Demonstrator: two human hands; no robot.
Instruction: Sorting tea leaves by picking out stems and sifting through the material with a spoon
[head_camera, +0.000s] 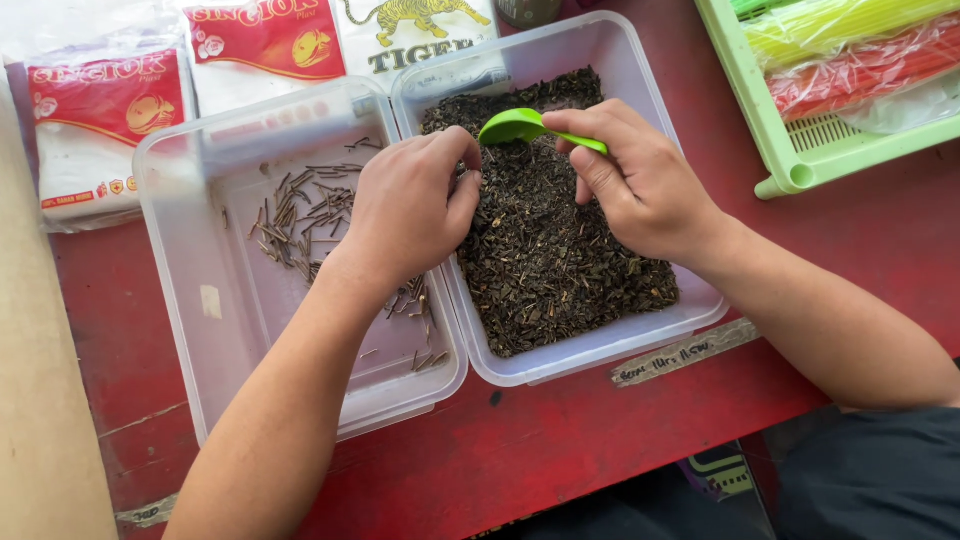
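A clear plastic box on the right holds a heap of dark dried leaves. My right hand grips a small green scoop over the back of that heap. My left hand reaches across the rims of both boxes, fingers pinched together at the leaves' left edge; whether it holds anything small is hidden. A second clear box on the left contains several thin brown stems scattered on its floor.
Both boxes stand on a red table. White and red printed bags lie at the back left. A light green basket with packs of coloured straws stands at the back right. A strip of tape runs by the right box.
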